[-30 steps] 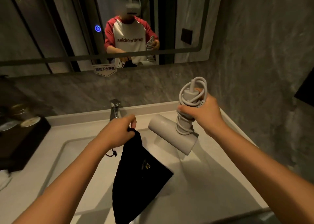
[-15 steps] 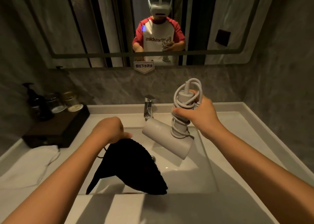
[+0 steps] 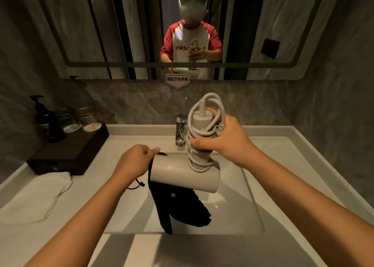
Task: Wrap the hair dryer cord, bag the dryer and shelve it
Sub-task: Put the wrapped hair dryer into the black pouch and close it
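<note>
while left hand grips bag, right hand holds dryer.

Sign at mirror's bottom edge: "提拉下水开关" | Reflected white-and-red shirt: mirrored letters "ables", rest hidden | Bag's small label unreadable

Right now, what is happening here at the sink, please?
A person stands at a bathroom sink, packing away a hair dryer. The right hand holds the dryer by its handle, with the cord already wound around it. The left hand holds the top of a black drawstring bag, which hangs over the basin. The dryer's barrel is at the bag's mouth but not yet inside. A folded towel lies on the counter to the left.
</note>
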